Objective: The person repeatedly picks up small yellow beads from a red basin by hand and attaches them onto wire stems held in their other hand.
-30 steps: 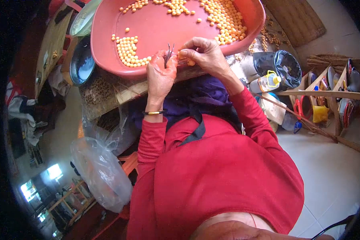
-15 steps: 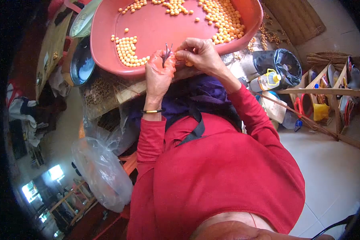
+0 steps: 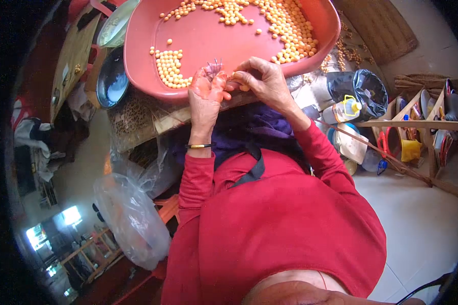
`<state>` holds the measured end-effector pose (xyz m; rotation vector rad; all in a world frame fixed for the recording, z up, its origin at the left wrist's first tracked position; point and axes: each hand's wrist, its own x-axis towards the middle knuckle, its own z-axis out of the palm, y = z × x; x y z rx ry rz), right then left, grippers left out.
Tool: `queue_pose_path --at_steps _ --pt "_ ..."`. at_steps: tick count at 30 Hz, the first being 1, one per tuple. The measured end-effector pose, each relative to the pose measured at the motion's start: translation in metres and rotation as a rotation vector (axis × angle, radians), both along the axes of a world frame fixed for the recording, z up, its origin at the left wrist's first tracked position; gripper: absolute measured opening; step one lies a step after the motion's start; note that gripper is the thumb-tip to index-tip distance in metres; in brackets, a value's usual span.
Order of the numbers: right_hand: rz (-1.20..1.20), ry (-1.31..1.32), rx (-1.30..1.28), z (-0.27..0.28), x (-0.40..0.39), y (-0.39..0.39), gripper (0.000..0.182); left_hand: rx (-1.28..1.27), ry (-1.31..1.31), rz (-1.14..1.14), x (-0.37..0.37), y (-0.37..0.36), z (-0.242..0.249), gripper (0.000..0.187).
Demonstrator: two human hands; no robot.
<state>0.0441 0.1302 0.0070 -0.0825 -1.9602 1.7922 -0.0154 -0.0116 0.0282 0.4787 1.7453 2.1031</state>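
My left hand (image 3: 207, 90) is at the near rim of a red plastic tub (image 3: 208, 48), its fingers curled round a bunch of thin dark prongs (image 3: 214, 66) that fan out above the thumb. Close beside it, my right hand (image 3: 264, 79) has its thumb and forefinger pinched together near the left fingertips. A small orange ball (image 3: 245, 87) shows under the right fingers; what sits right at the pinch is too small to make out. Inside the tub lie many orange balls (image 3: 292, 43), heaped at the right, along the far side and in the near left corner.
A dark round basin (image 3: 112, 84) stands left of the tub. To the right are a black bag-lined bin (image 3: 369, 89), a bottle with a yellow handle (image 3: 341, 109) and a wooden rack (image 3: 417, 123) of goods. A clear plastic bag (image 3: 132, 218) hangs at lower left.
The view has shifted slightly, so everything sits lower and further right. My left fingers have loosened a little, and the dark prongs now show as a wider fan. My right hand stays pinched.
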Motion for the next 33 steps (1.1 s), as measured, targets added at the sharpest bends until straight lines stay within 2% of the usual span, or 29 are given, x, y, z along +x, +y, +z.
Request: queue_pose_path --at_steps 11,17,22,26,31,33 --pt "0.024 -0.009 0.005 0.004 0.000 0.005 0.006 -0.012 -0.001 0.013 -0.003 -0.003 -0.003 0.015" --pt "0.021 -0.014 0.019 0.007 0.002 0.009 0.009 -0.032 -0.046 0.011 0.003 -0.003 0.014 0.011" --pt "0.110 -0.074 0.004 0.001 0.001 0.015 0.012 0.000 -0.040 0.015 -0.002 -0.004 0.003 0.012" --pt "0.000 0.030 0.039 0.002 -0.005 0.021 0.014 -0.005 -0.050 0.043 0.000 -0.003 0.005 0.011" --pt "-0.021 0.115 0.051 0.008 -0.004 0.019 0.019 -0.047 -0.032 0.030 0.003 -0.002 0.009 0.012" --pt "0.011 0.068 0.065 0.010 -0.002 0.017 0.020 -0.024 -0.037 0.050 0.004 0.000 0.008 0.014"
